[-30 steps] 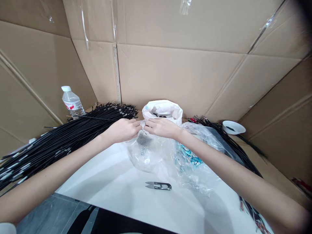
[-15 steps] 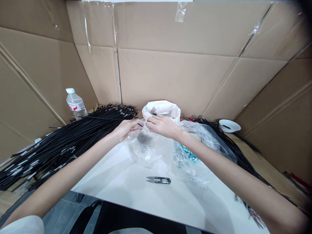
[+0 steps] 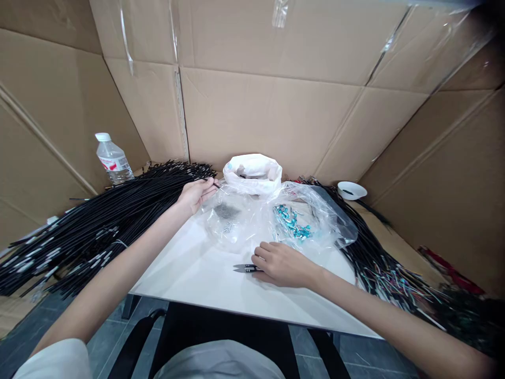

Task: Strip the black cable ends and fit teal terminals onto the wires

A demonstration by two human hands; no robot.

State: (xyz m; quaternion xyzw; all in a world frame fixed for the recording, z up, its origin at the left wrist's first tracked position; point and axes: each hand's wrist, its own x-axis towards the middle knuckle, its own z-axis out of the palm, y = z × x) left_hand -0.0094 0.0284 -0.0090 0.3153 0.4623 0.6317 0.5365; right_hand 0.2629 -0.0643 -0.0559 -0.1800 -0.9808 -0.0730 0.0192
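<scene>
My left hand pinches a thin black cable near its end, beside the clear plastic bag. My right hand is low over the white table, its fingers curled round the handle of the small black snips; the blades point left. Behind the snips, an open clear bag holds small dark grey pieces. Right of it, another clear bag holds turquoise pieces. A white bag with its rim rolled open stands at the back.
A big bundle of black cables covers the left side, with a water bottle behind it. More cables with coloured wire ends lie at the right, near a white bowl. Cardboard walls surround the table.
My right hand has moved from the white bag's rim down to the snips and closed on their handle. My left hand still holds the cable near the clear bag. The view has shifted slightly.
</scene>
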